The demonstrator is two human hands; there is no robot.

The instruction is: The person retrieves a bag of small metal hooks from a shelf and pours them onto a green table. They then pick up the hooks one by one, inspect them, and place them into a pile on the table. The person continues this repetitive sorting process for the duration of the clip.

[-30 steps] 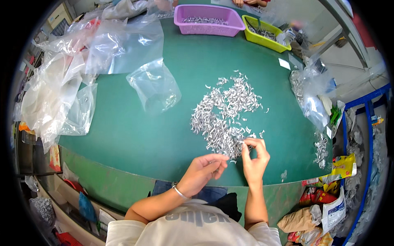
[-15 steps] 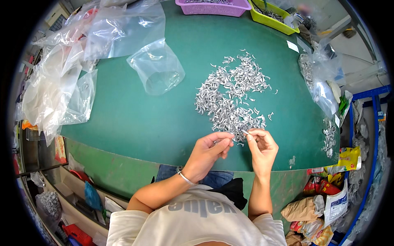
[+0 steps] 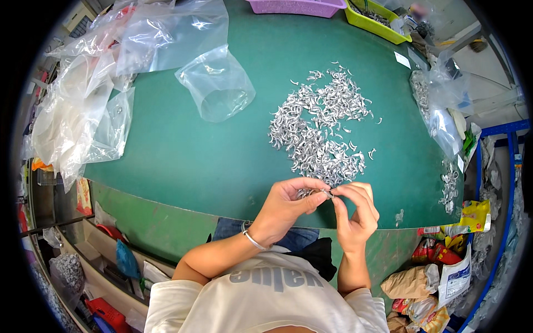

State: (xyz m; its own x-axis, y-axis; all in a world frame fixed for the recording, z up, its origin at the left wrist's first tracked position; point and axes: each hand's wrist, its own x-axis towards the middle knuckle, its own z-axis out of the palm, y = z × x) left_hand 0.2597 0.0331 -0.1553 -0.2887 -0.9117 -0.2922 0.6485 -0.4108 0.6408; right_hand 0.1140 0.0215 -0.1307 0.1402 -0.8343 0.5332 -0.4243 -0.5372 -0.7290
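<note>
A pile of small, curved silver metal pieces [image 3: 319, 119] is spread on the green tabletop [image 3: 183, 161], just beyond my hands. My left hand [image 3: 291, 202], with a silver bangle on its wrist, pinches a small curved metal piece [image 3: 327, 194] between thumb and forefinger. Fingertips of my right hand [image 3: 358, 213] close on the same spot from the other side, so the two hands meet there. The fingers partly cover the piece, and its exact shape is too small to make out. Other silver pieces lie close by the left fingers.
Clear plastic bags [image 3: 83, 111] cover the table's left side, with a single open bag [image 3: 219, 89] beside them. At the far edge stand a purple basket [image 3: 300, 6] and a yellow-green basket [image 3: 380, 25]. A smaller heap of silver pieces [image 3: 448, 186] lies at the right edge.
My two hands have come together, and their fingertips now meet around a small piece. Before, they were slightly apart over the near edge of the pile. The whole view has shifted slightly.
</note>
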